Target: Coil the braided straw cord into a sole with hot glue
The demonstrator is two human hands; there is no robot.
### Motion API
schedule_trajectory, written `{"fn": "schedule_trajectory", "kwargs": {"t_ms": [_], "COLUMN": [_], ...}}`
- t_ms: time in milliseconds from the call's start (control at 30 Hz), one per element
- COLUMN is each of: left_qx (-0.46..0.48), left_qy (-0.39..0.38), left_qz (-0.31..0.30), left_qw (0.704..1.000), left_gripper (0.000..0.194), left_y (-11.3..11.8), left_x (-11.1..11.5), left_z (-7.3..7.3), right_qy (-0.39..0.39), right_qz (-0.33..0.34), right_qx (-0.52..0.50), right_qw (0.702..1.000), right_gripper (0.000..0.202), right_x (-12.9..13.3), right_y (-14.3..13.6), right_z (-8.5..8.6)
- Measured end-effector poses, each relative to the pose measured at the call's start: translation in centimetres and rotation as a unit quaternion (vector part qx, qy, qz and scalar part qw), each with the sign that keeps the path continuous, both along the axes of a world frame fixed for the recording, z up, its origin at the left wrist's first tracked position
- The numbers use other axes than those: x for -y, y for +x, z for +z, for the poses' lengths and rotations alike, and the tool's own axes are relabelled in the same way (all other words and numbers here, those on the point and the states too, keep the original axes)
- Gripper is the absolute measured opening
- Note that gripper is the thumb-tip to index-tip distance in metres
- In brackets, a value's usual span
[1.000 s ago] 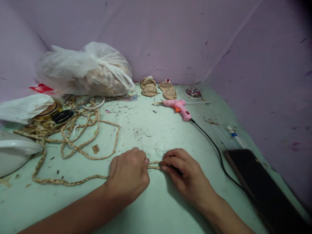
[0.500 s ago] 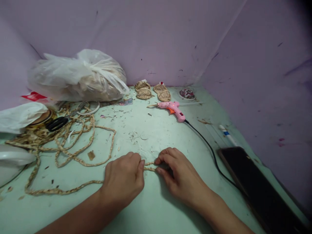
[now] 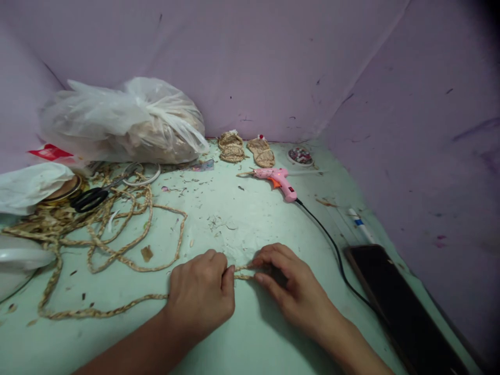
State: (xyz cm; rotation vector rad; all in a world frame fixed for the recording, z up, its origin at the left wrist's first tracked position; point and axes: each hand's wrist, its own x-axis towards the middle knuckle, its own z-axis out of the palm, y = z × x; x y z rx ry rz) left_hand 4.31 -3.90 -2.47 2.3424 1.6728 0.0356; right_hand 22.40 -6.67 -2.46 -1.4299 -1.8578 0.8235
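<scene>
My left hand (image 3: 203, 286) is closed in a fist around a braided straw cord (image 3: 105, 313), whose long tail runs out to the left. Between my two hands, two short strands of that cord lie side by side. My right hand (image 3: 289, 281) pinches their right ends with thumb and fingers, and the very tip of the cord is hidden there. More of the cord lies in loose loops on the left of the table. Beyond my hands rests a pink glue gun (image 3: 275, 179), its nozzle pointing left.
Two small woven sandals (image 3: 231, 147) and a dish of beads (image 3: 300, 155) stand at the back wall. Left are a stuffed plastic bag (image 3: 128, 125) and black-handled scissors (image 3: 90, 199). A dark phone (image 3: 402, 307), a white marker (image 3: 360, 225) and the glue gun's cable (image 3: 332, 237) lie right.
Both hands keep their hold on the cord and sit slightly lower and further right in the picture. The whole view has shifted a little; nothing was let go.
</scene>
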Motion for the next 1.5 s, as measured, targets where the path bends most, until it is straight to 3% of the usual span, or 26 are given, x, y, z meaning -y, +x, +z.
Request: {"fn": "schedule_trajectory", "kwargs": {"t_ms": [100,267,400,500,667,767,900,1133,1333,1500], "left_qx": [0.001,0.001,0.001,0.005,0.013,0.020,0.038,0.055,0.076,0.084], "left_qy": [-0.004,-0.015,-0.027,-0.019,-0.023,-0.031,-0.029,-0.043,-0.045,-0.048], "left_qz": [0.000,0.000,-0.008,-0.012,-0.017,-0.020,-0.014,-0.009,0.014,0.029], "left_qw": [1.000,1.000,1.000,1.000,1.000,0.999,0.999,0.998,0.996,0.995], "left_gripper": [0.023,0.023,0.024,0.025,0.025,0.025,0.026,0.025,0.024,0.024], "left_y": [0.0,0.0,0.0,0.0,0.0,0.0,-0.1,-0.1,-0.2,-0.3], "left_x": [0.0,0.0,-0.1,-0.1,0.0,0.0,-0.1,0.1,0.1,0.1], "left_z": [0.1,0.5,0.6,0.6,0.7,0.8,0.8,0.7,0.2,0.5], "right_qy": [0.044,0.085,0.029,-0.041,-0.188,-0.249,-0.305,-0.307,-0.231,-0.193], "right_qz": [-0.086,-0.244,-0.322,-0.310,-0.254,-0.244,-0.248,-0.202,-0.117,-0.092], "right_qx": [-0.024,0.047,0.118,0.160,0.204,0.199,0.141,-0.046,-0.190,-0.280], "right_qw": [0.995,0.965,0.939,0.936,0.927,0.916,0.909,0.929,0.947,0.936], "right_gripper": [0.008,0.010,0.016,0.018,0.030,0.031,0.031,0.031,0.030,0.041], "right_x": [0.1,-0.9,-4.2,-7.8,-13.5,-15.6,-16.5,-13.9,-7.7,-2.4], "right_y": [1.4,5.1,7.4,8.0,7.8,7.3,6.4,4.3,1.9,1.2], "right_z": [0.7,2.7,5.0,5.4,3.1,2.3,2.4,4.0,5.8,4.7]}}
